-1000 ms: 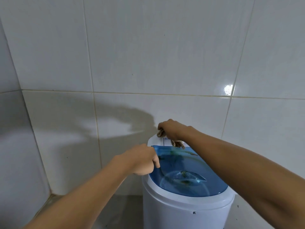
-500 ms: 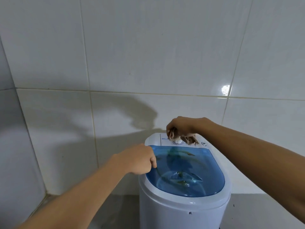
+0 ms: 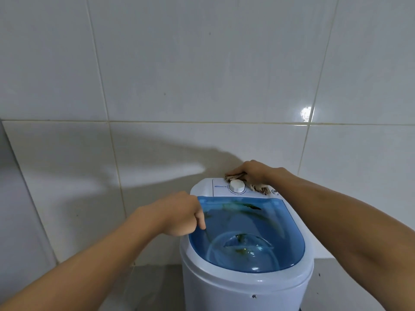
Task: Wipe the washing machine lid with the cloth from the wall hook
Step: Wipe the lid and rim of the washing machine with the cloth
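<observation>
A small white washing machine (image 3: 244,286) stands against the tiled wall, topped by a see-through blue lid (image 3: 278,223). My right hand (image 3: 251,170) presses a brownish cloth (image 3: 259,187) onto the white control panel behind the lid, just past the round white dial (image 3: 236,186). The cloth pokes out from under the fingers on both sides. My left hand (image 3: 179,215) rests as a loose fist on the lid's left edge, one finger pointing down at the rim. It holds nothing that I can see.
White wall tiles (image 3: 202,75) rise directly behind the machine. A side wall (image 3: 13,198) closes in at the left, forming a corner. Grey floor (image 3: 152,286) shows around the machine's base.
My right hand with the cloth has moved from the panel's left end to the right, past the dial, which is uncovered now. The left hand has stayed on the lid's left edge.
</observation>
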